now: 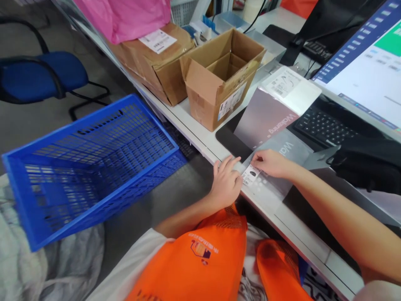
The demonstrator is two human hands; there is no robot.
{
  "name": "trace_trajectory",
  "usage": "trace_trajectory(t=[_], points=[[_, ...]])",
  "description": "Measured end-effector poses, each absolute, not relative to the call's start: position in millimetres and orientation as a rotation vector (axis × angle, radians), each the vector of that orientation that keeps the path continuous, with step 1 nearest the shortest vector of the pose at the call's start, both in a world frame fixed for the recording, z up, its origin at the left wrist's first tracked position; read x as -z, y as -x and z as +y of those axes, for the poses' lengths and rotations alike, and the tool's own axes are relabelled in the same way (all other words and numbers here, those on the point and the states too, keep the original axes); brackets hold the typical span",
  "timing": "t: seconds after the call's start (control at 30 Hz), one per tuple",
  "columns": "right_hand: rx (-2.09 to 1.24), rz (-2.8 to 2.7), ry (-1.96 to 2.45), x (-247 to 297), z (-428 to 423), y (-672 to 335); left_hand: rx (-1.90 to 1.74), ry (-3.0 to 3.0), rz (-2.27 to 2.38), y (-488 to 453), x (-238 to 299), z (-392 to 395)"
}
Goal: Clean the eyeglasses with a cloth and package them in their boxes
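Note:
My left hand rests at the near edge of the white desk, fingers stretched out flat beside a small white label. My right hand pinches the label's far side, pressing it onto a grey plastic mailer bag that lies on the desk. Behind it stands a second grey bag with pink lettering and a white shipping label.
An open cardboard box and a sealed box under a pink bag stand at the back left. A keyboard and monitor are to the right. A blue plastic basket and a blue chair are on the left.

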State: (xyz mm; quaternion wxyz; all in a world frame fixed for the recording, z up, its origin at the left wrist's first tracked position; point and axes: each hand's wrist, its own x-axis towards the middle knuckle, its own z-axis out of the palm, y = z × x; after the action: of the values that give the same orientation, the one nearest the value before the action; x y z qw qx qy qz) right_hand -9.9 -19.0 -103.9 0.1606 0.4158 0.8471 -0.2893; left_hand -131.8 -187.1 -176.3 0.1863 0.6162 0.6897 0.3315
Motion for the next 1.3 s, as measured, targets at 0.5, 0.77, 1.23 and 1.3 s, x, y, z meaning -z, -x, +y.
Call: trace_trajectory(t=[0.5,0.77,1.23,1.3], points=[[0.573,2.354,-1.024,97,-15,25,-0.920,-1.762,1.953,139,170,-185],[0.493,2.322,-1.016,95,-18,30,-0.889,-1.805,1.971,136,167,-184],[0.347,2.260,-0.955,94,-19,37,-0.876,-1.803,1.968,138,165,-184],[0.315,2.250,-0.983,94,-15,35,-0.875,-1.805,1.969,138,165,-184]])
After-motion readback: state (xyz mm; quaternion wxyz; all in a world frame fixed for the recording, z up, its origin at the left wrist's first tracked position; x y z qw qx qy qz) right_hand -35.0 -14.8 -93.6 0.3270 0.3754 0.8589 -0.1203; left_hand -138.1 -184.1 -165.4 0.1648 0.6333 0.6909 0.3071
